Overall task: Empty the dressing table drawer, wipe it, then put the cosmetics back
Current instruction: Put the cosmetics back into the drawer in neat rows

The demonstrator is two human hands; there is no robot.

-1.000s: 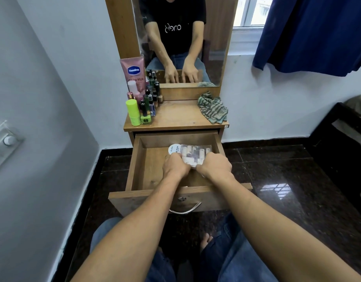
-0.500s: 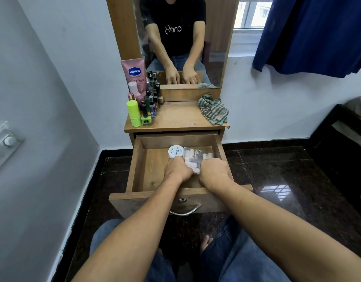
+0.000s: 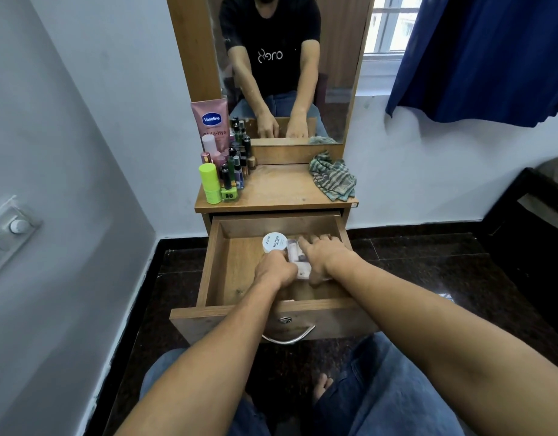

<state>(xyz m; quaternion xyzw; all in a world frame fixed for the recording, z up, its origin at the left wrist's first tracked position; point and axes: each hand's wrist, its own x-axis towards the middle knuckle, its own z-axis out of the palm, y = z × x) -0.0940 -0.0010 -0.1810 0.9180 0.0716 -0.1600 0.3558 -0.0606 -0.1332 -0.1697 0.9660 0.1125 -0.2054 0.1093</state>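
Drawer (image 3: 237, 278) pulled out of the dressing table (image 3: 281, 190), wooden, mostly bare on its left half. Inside, toward the right rear: a clear packet (image 3: 298, 261) of small cosmetic items, and a round white tub (image 3: 274, 242) just beside it on the left, touching or nearly so. Tub lid has dark print, "nail polish" legible.

Both hands in the drawer. Left hand (image 3: 276, 272) curled, knuckles up, at the packet's near left edge, just in front of the tub; fingertips hidden under the hand, so cannot tell if it grips the packet or only presses on it. Right hand (image 3: 326, 258) lies flat over the packet's right side, fingers (image 3: 315, 239) spread and extended toward the back wall, thumb down along the packet's near side; looks like a loose hold on top, not a closed fist.

Drawer front has a curved metal handle (image 3: 288, 338) and a keyhole above it.

Tabletop: left rear cluster of cosmetics, a pink Vaseline tube (image 3: 211, 122) standing at the mirror, a lime-green stick (image 3: 209, 182), a green polish bottle (image 3: 229, 191), several dark small bottles (image 3: 238, 152) packed together. Striped cloth (image 3: 332, 177) crumpled at right edge of top.

Mirror (image 3: 287, 67) reflects the person's arms and black shirt. Blue curtain (image 3: 479, 55) at upper right, dark floor (image 3: 428, 265), jeans-clad knees (image 3: 384, 388) at bottom.
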